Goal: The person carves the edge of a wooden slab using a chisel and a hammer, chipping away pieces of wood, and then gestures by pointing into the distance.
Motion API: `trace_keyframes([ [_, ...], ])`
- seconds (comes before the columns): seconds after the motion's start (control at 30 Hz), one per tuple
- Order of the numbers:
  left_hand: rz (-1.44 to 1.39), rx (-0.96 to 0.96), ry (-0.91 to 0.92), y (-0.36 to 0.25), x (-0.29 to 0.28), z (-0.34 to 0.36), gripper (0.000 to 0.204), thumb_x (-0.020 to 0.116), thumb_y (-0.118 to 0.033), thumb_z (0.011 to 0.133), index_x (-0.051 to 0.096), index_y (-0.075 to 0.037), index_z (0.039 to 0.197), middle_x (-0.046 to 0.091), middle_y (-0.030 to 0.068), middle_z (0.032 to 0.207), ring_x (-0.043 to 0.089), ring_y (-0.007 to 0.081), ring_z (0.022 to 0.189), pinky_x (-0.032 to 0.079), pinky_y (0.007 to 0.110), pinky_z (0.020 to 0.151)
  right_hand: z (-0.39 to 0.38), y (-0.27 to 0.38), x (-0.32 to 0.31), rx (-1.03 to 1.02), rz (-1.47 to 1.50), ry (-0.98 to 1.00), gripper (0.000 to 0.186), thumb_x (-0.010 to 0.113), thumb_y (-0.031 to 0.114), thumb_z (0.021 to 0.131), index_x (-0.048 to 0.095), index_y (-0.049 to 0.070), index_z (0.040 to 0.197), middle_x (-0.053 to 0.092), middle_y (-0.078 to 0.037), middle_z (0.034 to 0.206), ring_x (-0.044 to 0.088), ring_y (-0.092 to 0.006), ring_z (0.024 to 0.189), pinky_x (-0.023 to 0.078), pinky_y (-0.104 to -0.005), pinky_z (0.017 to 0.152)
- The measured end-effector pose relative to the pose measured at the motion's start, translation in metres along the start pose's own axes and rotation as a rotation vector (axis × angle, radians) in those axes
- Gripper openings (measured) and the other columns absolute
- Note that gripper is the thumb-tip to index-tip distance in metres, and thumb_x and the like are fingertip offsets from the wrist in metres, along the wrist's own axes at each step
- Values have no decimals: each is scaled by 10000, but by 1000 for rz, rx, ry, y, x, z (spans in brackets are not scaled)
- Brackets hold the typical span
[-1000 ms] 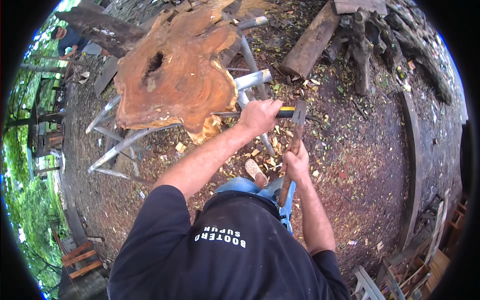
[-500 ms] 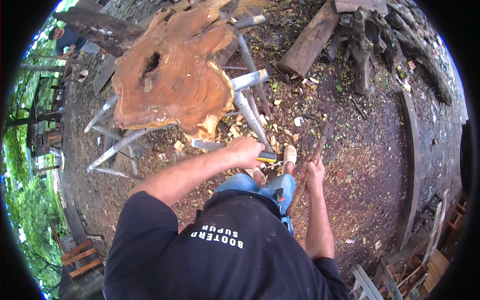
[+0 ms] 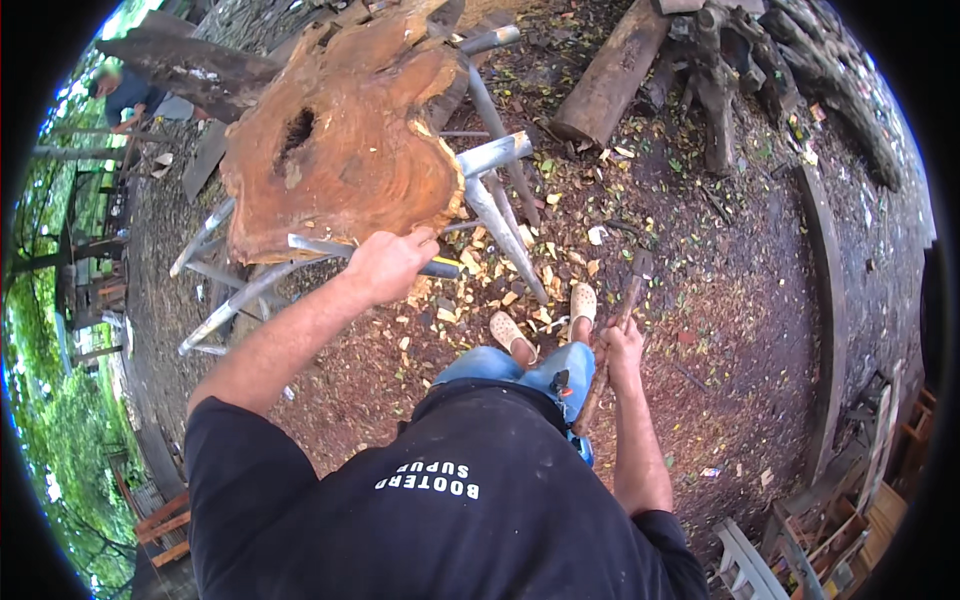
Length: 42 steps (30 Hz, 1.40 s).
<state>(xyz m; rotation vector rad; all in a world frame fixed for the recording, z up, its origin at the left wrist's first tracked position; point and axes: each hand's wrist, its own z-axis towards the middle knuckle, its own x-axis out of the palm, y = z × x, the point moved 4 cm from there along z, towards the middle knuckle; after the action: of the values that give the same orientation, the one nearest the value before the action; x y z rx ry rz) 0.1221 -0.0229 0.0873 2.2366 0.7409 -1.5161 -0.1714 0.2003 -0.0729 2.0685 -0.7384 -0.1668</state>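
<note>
My left hand (image 3: pixel 388 268) is closed round a chisel (image 3: pixel 441 268) with a black and yellow handle. The chisel's flat grey blade points left, by the near edge of a thick, orange-brown wood slab (image 3: pixel 350 160). A dark hole shows in the slab, which rests on a metal-pole stand (image 3: pixel 490 215). Lower right, my right hand (image 3: pixel 625 345) grips a long wooden-handled tool (image 3: pixel 634 290) beside my leg. Its dark narrow head points up and away; its exact kind is unclear.
Pale wood chips (image 3: pixel 470 270) litter the ground under the slab. A log (image 3: pixel 612 80) and gnarled roots (image 3: pixel 720 110) lie at the far right, near a long beam (image 3: pixel 825 300). Another person (image 3: pixel 125 95) is at the far left. Wooden frames (image 3: pixel 850 530) stand lower right.
My left hand has moved left and away with the chisel, from above my feet to the slab's near edge. My right hand has stayed nearly still.
</note>
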Motion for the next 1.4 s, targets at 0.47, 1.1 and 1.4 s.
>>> trace_keyframes([
  [0.47, -175, 256, 112, -78, 6, 3, 409, 689, -75, 712, 558, -114, 1097, 579, 111, 1115, 680, 292, 715, 574, 423, 588, -6, -9, -11, 11, 25, -45, 146, 503, 65, 814, 488, 25, 954, 508, -42, 619, 454, -136, 405, 384, -269, 382],
  [1.1, -678, 259, -280, -144, -5, 61, 295, 671, -208, 706, 526, -37, 898, 590, 145, 791, 626, 369, 775, 491, 476, 689, -1, -18, -21, 5, 89, -57, 146, 502, 106, 869, 492, 25, 990, 479, -23, 621, 446, -135, 413, 390, -283, 379],
  [1.4, -662, 424, -316, -137, 24, 25, 343, 727, -228, 642, 523, -50, 852, 578, 112, 731, 625, 345, 719, 468, 453, 669, -32, -9, -39, 1, 73, -178, 82, 516, 93, 851, 498, 73, 928, 474, -19, 650, 452, -123, 450, 411, -266, 402],
])
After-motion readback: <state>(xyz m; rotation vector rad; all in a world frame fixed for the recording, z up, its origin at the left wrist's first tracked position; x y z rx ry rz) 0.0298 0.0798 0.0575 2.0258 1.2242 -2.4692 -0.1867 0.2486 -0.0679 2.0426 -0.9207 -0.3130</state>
